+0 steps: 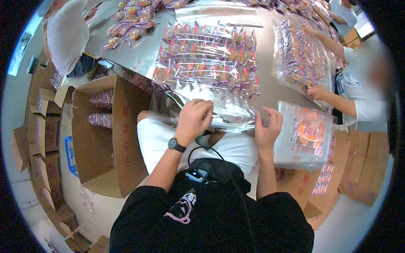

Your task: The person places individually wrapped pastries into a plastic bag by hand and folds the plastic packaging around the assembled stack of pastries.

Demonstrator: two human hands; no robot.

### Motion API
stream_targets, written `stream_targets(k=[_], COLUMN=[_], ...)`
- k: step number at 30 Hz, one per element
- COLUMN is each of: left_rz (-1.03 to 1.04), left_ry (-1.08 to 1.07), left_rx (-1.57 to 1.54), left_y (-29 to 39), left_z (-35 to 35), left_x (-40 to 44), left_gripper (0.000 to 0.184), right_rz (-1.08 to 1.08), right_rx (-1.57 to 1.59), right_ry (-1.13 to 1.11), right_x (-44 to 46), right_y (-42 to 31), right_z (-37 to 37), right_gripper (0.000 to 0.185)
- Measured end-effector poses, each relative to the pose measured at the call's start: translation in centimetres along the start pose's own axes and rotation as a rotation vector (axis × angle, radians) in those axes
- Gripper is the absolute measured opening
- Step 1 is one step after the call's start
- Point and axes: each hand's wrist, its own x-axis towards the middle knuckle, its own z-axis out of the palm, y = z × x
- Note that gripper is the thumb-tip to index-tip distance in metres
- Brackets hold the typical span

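A large clear plastic bag (236, 110) lies at the table's near edge, its flat end toward my lap. Inside it are rows of small packaged snacks (206, 57) in purple-and-clear wrappers. My left hand (194, 118), with a black watch on the wrist, is closed at the near end of the bag, fingers curled on the film. My right hand (269, 126) is at the bag's near right corner, thumb beside the film and apart from the bent fingers. Nothing shows between them.
A stack of printed clear bags (304, 130) lies at right. An open cardboard box (126, 139) with packs stands at left, a blue crate (71, 156) beyond it. At right a co-worker's hands (318, 92) hold another filled bag (295, 57). Loose snacks (133, 21) lie farther back.
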Motion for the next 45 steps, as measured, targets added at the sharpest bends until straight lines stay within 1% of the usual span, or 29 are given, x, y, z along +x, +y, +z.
stream_targets(k=[2,3,6,7,8,10,11,12,14,16,17,18,20,21,23,24,26,27,29,32,33,35,37,39,40,41,42,44,45], left_rz=[-0.165,-0.196,-0.276,-0.214,-0.221,-0.247,-0.127,-0.154,-0.114,-0.362,-0.424,-0.567,-0.845,-0.827,-0.805,-0.779,-0.802,-0.904,-0.893,-0.876,-0.876,-0.921,-0.829,-0.734,-0.747,-0.761,-0.780,-0.522,-0.427], left_ry=[-0.059,-0.137,-0.290,-0.245,-0.266,-0.173,0.005,0.085,0.412,0.565,0.500,0.340,0.297,0.318,0.346,0.295,0.358,0.357,0.311,0.293,0.299,0.272,0.275,0.330,0.370,0.415,0.458,0.494,0.444], left_rx=[-0.192,-0.135,-0.123,-0.170,-0.175,-0.267,-0.171,-0.121,0.206,0.362,0.344,-0.032,-0.436,-0.443,-0.445,-0.412,-0.480,-0.593,-0.584,-0.555,-0.552,-0.565,-0.374,-0.268,-0.295,-0.252,-0.210,0.081,0.008], left_y=[-1.8,-2.5,-4.5,-5.7,-5.9,-4.9,-4.4,-3.2,-2.7,-2.4,-4.1,-5.4,-4.8,-4.5,-3.6,-3.0,-2.4,-1.7,-1.7,-2.3,-2.2,-2.1,-2.7,-2.2,-2.1,-1.8,-1.4,-0.1,0.4], left_z=[-1.2,-1.6,-2.2,-1.6,-2.1,-3.2,-4.0,-5.6,-7.4,-8.6,-8.5,-8.6,-7.9,-7.2,-6.0,-6.4,-5.8,-6.1,-7.5,-7.3,-7.1,-7.5,-7.8,-8.1,-8.1,-8.3,-8.4,-8.9,-8.6], left_x=[0.7,1.4,5.0,5.3,5.5,4.4,3.1,1.8,-0.4,-0.6,-2.0,-3.3,-4.1,-4.4,-5.5,-5.8,-6.7,-7.1,-7.3,-7.9,-8.0,-7.8,-7.7,-7.7,-7.8,-7.8,-8.0,-7.6,-7.1], left_gripper=[0.017,0.019,0.024,0.026,0.026,0.022,0.020,0.020,0.027,0.033,0.037,0.030,0.025,0.024,0.023,0.022,0.022,0.023,0.023,0.023,0.023,0.023,0.024,0.027,0.026,0.024,0.022,0.016,0.015], right_rz=[-0.104,-0.155,-0.226,-0.247,-0.275,-0.281,-0.252,-0.218,-0.204,-0.207,-0.234,-0.267,-0.300,-0.308,-0.444,-0.442,-0.442,-0.405,-0.323,-0.327,-0.156,-0.295,-0.348,-0.453,-0.522,-0.556,-0.515,-0.432,-0.422], right_rx=[0.068,0.103,0.258,0.190,0.125,0.079,0.096,0.113,0.031,-0.034,-0.056,-0.078,0.254,0.417,0.564,0.614,0.725,0.741,0.764,0.695,0.587,0.684,0.710,0.518,0.417,0.397,0.322,0.172,0.164], right_ry=[-0.125,-0.196,-0.475,-0.480,-0.477,-0.469,-0.473,-0.483,-0.507,-0.490,-0.463,-0.434,-0.539,-0.589,-0.692,-0.699,-0.709,-0.737,-0.801,-0.768,-0.890,-0.839,-0.817,-0.814,-0.809,-0.721,-0.721,-0.728,-0.710], right_x=[-0.1,-0.5,-0.1,-0.5,-1.2,-1.3,-1.6,-1.8,-1.1,-0.4,0.2,0.9,1.4,1.5,1.9,2.2,2.6,2.5,2.4,2.5,2.4,3.0,2.8,2.2,2.0,1.1,0.4,-0.4,-0.7], right_y=[-1.0,-1.5,-5.1,-5.4,-5.2,-4.7,-4.3,-4.0,-4.1,-5.5,-6.4,-7.0,-9.5,-11.2,-14.6,-15.5,-16.9,-16.9,-16.6,-16.5,-16.6,-16.1,-15.6,-14.8,-14.0,-12.4,-10.8,-7.4,-5.8], right_z=[0.0,-0.2,0.7,1.1,2.1,3.3,3.3,3.3,2.7,2.0,1.8,2.0,3.8,4.9,7.7,9.1,11.9,12.9,14.0,14.0,13.2,13.7,13.3,9.6,7.9,6.8,5.3,2.8,2.3], right_gripper=[0.033,0.035,0.037,0.038,0.040,0.041,0.041,0.042,0.040,0.039,0.037,0.036,0.032,0.031,0.028,0.028,0.027,0.028,0.029,0.028,0.026,0.026,0.029,0.030,0.031,0.031,0.030,0.029,0.027])
